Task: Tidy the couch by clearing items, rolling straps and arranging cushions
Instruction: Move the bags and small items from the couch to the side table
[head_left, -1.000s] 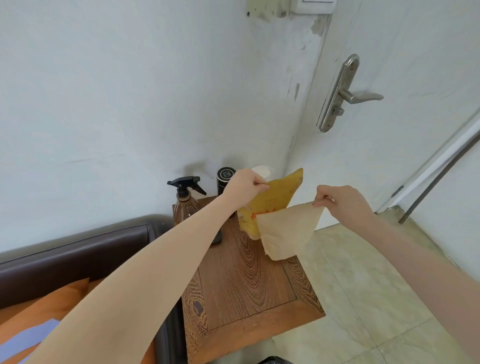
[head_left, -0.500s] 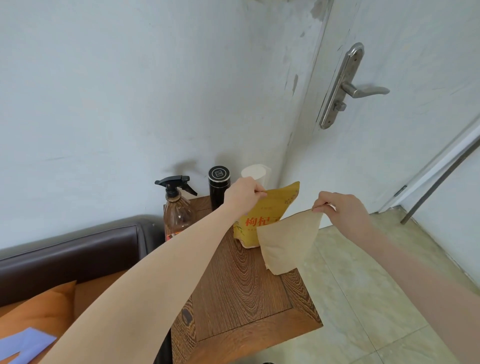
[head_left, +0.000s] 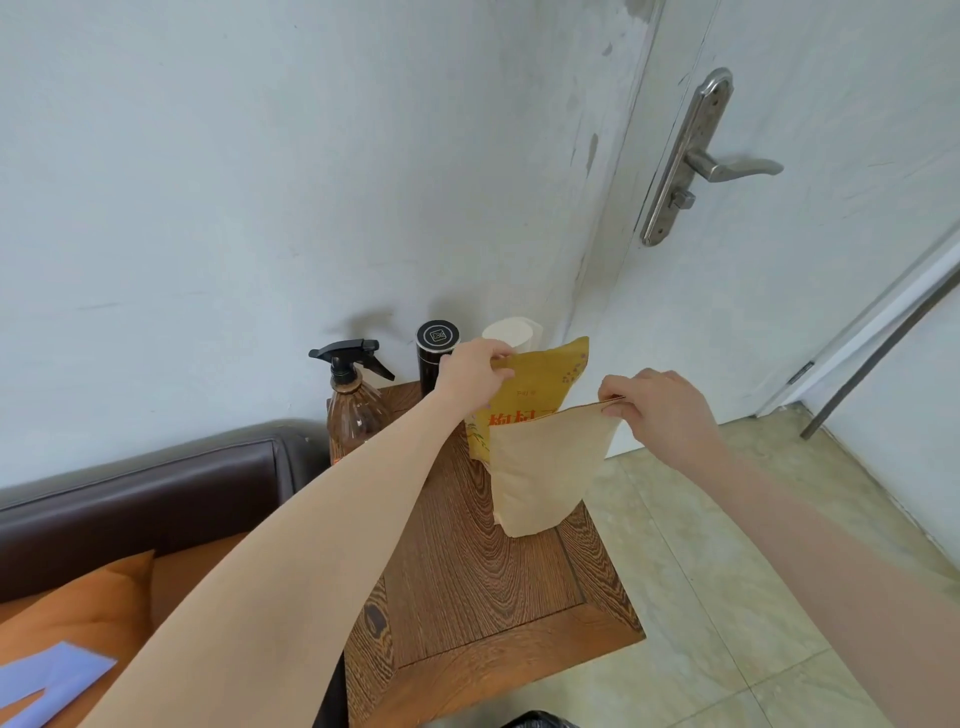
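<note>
My left hand (head_left: 475, 371) pinches the top edge of a yellow printed pouch (head_left: 540, 389) standing upright on the wooden side table (head_left: 493, 587). My right hand (head_left: 657, 405) pinches the top corner of a plain tan paper bag (head_left: 545, 467), which stands on the table just in front of the yellow pouch and covers its lower part. The dark brown couch arm (head_left: 156, 488) is at the left, with an orange cushion (head_left: 88, 608) and a pale blue item (head_left: 47, 686) on the seat.
At the table's back edge stand a brown spray bottle (head_left: 353, 410), a black flask (head_left: 437, 348) and a white paper roll (head_left: 511, 332). A white door with a metal handle (head_left: 701, 156) is at the right. Tiled floor (head_left: 727, 597) lies beside the table.
Both bags have come lower and now stand on the table top. The tan bag has turned from hanging at a slant to upright. My view has shifted slightly.
</note>
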